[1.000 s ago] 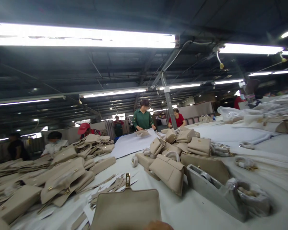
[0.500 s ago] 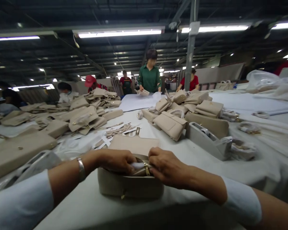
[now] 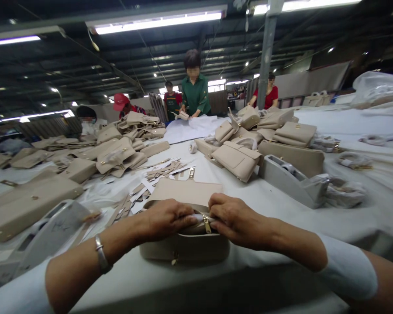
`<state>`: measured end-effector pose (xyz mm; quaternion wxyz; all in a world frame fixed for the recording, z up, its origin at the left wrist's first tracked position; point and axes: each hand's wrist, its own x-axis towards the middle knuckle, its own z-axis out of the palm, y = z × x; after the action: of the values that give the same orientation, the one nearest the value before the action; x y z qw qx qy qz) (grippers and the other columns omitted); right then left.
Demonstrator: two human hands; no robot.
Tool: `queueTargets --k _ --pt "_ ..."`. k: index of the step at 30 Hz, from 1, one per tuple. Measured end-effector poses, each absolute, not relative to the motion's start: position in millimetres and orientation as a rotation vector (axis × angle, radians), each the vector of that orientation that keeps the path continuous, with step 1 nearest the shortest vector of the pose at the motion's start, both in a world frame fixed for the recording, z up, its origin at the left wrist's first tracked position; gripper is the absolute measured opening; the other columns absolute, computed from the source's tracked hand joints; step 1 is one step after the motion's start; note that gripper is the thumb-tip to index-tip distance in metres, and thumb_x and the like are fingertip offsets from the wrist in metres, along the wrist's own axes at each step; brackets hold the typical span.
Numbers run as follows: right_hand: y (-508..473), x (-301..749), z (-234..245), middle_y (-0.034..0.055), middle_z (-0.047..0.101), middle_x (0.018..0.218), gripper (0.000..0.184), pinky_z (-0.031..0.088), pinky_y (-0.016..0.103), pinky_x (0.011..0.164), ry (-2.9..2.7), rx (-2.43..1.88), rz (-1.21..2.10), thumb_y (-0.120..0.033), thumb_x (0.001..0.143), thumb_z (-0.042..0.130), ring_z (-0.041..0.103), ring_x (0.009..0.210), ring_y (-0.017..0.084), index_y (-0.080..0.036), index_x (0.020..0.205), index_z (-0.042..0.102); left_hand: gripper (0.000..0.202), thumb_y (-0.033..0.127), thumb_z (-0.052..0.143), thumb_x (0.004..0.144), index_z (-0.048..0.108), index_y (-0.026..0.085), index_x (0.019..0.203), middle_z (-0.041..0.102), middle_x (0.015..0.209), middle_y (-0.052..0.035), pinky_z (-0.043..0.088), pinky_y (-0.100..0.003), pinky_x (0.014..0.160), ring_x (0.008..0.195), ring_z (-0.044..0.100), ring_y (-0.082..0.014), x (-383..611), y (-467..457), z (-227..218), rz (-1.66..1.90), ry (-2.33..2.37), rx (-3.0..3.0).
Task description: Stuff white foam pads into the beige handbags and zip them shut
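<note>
A beige handbag lies on the table before me, its flap folded back and a metal clasp plate at the flap's tip. Across its zipped mouth, my left hand is closed on the left part of the edge, fingertips near a bit of white material. At the right end, my right hand pinches the edge between thumb and bent fingers. A gold zipper pull hangs between the hands, beside the right fingers. What lies inside the bag is mostly hidden.
Grey tape dispensers stand to the right and left. Heaps of beige bags spread over both sides. Beige and white strips lie beyond the flap. A co-worker in green stands across the table.
My left hand has shifted from reaching into the opening to lying over its edge, fingers straighter. My right hand keeps its pinch. The camera view has tilted down slightly.
</note>
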<state>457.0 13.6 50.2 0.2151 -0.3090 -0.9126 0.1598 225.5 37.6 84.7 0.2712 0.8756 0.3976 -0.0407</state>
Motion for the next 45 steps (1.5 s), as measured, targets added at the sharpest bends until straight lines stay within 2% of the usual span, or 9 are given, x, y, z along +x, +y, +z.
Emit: queueTargets --k 5,11,14,18,25,32,37,42,45 --pt "12.6 456.9 46.0 0.0072 0.052 0.093 0.007 0.046 0.026 0.077 -2.519 -0.807 0.429 -0.014 0.084 0.052 0.051 0.083 0.015 -0.013 0.08 0.057 0.042 0.049 0.037 0.091 0.053 0.017 0.069 0.045 0.059 0.0036 0.027 -0.022 0.053 0.056 0.039 -0.0088 230.5 38.5 85.4 -0.123 1.078 2.273" --pt "10.4 458.5 38.4 0.0094 0.052 0.094 0.009 0.047 0.028 0.08 -2.512 -0.718 0.415 -0.008 0.081 0.048 0.05 0.086 0.017 -0.012 0.083 0.056 0.035 0.035 0.046 0.083 0.041 0.017 0.053 0.029 0.046 0.0049 0.017 -0.025 0.046 0.045 0.025 -0.007 252.9 38.2 75.9 -0.172 1.227 2.35" --pt "10.3 461.3 37.3 0.0086 0.052 0.094 0.008 0.047 0.028 0.08 -2.453 -0.714 0.474 -0.01 0.084 0.049 0.05 0.087 0.016 -0.012 0.083 0.056 0.039 0.039 0.047 0.084 0.036 0.017 0.054 0.027 0.05 0.005 0.018 -0.025 0.047 0.047 0.024 -0.0068 251.3 36.3 71.4 -0.066 1.11 2.249" --pt "13.5 462.7 37.4 0.0073 0.051 0.094 0.007 0.047 0.027 0.08 -2.416 -0.684 0.55 -0.011 0.085 0.051 0.05 0.086 0.015 -0.014 0.082 0.056 0.041 0.047 0.043 0.089 0.041 0.016 0.062 0.03 0.058 0.0047 0.023 -0.023 0.049 0.054 0.027 -0.0074 241.1 36.1 71.6 0.03 0.887 2.024" --pt "16.2 462.5 43.4 0.0069 0.052 0.094 0.008 0.047 0.027 0.078 -2.45 -0.771 0.523 -0.015 0.087 0.051 0.051 0.083 0.014 -0.014 0.081 0.056 0.031 0.032 0.038 0.093 0.055 0.016 0.073 0.046 0.064 0.0031 0.032 -0.021 0.059 0.061 0.041 -0.0091 243.2 42.0 97.9 -0.176 0.816 2.25" --pt "10.3 462.0 47.1 0.0065 0.052 0.096 0.007 0.046 0.026 0.076 -2.493 -0.827 0.496 -0.016 0.088 0.051 0.051 0.08 0.014 -0.015 0.084 0.056 0.028 0.046 0.062 0.079 0.066 0.021 0.092 0.057 0.088 -0.0021 0.037 -0.026 0.071 0.082 0.051 -0.0164 217.6 34.3 89.8 0.069 1.252 2.663" --pt "7.3 459.4 39.4 0.0072 0.052 0.094 0.008 0.046 0.028 0.078 -2.506 -0.81 0.448 -0.016 0.088 0.047 0.051 0.083 0.016 -0.015 0.083 0.054 0.028 0.047 0.064 0.078 0.061 0.019 0.083 0.057 0.084 -0.0029 0.036 -0.029 0.071 0.08 0.05 -0.0174 219.9 44.7 65.4 0.15 1.409 2.688" --pt "1.3 463.9 40.4 0.0069 0.054 0.095 0.021 0.045 0.027 0.077 -2.472 -0.837 0.472 -0.025 0.095 0.041 0.052 0.082 0.015 -0.016 0.085 0.058 0.045 0.057 0.074 0.062 0.055 0.018 0.074 0.055 0.072 0.0023 0.033 -0.025 0.059 0.069 0.047 -0.0139 219.6 56.5 59.4 0.195 1.486 2.258" --pt "0.0 464.3 43.9 0.0058 0.055 0.095 0.022 0.045 0.027 0.076 -2.467 -0.887 0.5 -0.026 0.095 0.042 0.052 0.08 0.014 -0.017 0.085 0.059 0.04 0.053 0.072 0.068 0.058 0.017 0.08 0.055 0.073 0.0036 0.036 -0.023 0.061 0.07 0.049 -0.0122 202.3 49.1 71.9 0.199 1.255 2.051"
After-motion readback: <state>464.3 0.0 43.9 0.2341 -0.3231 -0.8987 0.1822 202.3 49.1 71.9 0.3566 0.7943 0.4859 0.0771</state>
